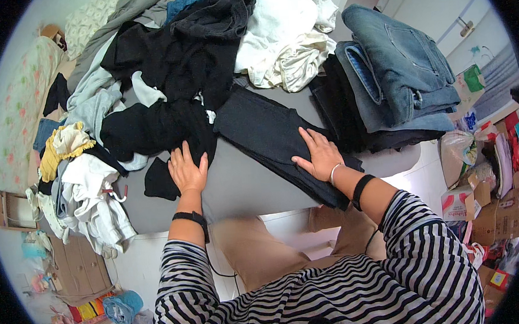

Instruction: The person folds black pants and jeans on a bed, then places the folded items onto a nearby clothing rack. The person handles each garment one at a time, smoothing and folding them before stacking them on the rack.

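Dark trousers (271, 130) lie folded lengthwise in a long strip, slanting across the grey bed surface (252, 187). My right hand (319, 151) rests flat on them near their lower right part, fingers spread. On the left, my left hand (187, 168) lies palm down on a crumpled black garment (155, 128), its fingers spread and gripping nothing. A small black piece of cloth (160, 181) shows beside the left hand. To the right of the trousers stands a stack of folded jeans (396, 64), blue pairs on top and black ones below.
Behind the hands is a heap of black clothes (181, 55), with white garments (278, 27) to its right. White and yellow clothes (91, 181) hang over the bed's left edge. Cardboard boxes (497, 218) and bags crowd the floor at right; a blue bin (122, 308) stands lower left.
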`<state>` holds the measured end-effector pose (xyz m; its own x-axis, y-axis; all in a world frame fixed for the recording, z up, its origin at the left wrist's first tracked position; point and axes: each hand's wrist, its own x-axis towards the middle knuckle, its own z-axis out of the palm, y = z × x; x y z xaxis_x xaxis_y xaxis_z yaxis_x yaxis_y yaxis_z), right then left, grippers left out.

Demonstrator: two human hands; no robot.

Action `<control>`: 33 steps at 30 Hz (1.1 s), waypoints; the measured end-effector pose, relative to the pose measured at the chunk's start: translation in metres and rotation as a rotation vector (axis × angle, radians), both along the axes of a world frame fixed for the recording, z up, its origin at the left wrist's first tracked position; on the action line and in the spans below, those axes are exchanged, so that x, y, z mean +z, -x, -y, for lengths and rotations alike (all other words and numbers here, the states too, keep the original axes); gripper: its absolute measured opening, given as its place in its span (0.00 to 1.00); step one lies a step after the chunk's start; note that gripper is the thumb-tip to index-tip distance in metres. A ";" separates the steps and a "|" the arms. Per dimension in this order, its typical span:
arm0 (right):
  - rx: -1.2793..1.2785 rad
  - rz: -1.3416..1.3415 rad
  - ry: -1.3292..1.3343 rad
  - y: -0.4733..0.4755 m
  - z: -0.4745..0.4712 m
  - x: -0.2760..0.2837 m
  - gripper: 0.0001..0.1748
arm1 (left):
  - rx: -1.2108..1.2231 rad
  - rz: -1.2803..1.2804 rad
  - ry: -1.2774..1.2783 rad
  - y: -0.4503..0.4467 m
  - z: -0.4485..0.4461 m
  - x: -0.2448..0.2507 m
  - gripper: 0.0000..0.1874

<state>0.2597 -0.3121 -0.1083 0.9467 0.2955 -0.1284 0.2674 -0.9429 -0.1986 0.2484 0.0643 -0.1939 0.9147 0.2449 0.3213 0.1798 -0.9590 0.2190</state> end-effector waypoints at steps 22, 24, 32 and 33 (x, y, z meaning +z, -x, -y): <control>0.028 0.140 -0.193 -0.004 0.001 -0.010 0.40 | -0.219 -0.183 0.056 0.062 0.007 0.031 0.44; 0.078 0.122 -0.237 -0.006 0.005 -0.011 0.40 | -0.249 -0.201 0.055 0.063 0.002 0.031 0.44; 0.085 -0.055 -0.198 -0.015 0.028 -0.030 0.44 | -0.296 -0.310 0.192 0.052 -0.007 0.021 0.44; 0.080 -0.072 -0.168 -0.015 0.030 -0.032 0.44 | -0.294 -0.334 0.198 0.051 -0.008 0.022 0.44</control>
<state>0.2745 -0.3417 -0.1401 0.9095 0.3925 -0.1372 0.3198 -0.8712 -0.3725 0.1974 0.0721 -0.1722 0.9995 -0.0126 -0.0281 -0.0010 -0.9256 0.3786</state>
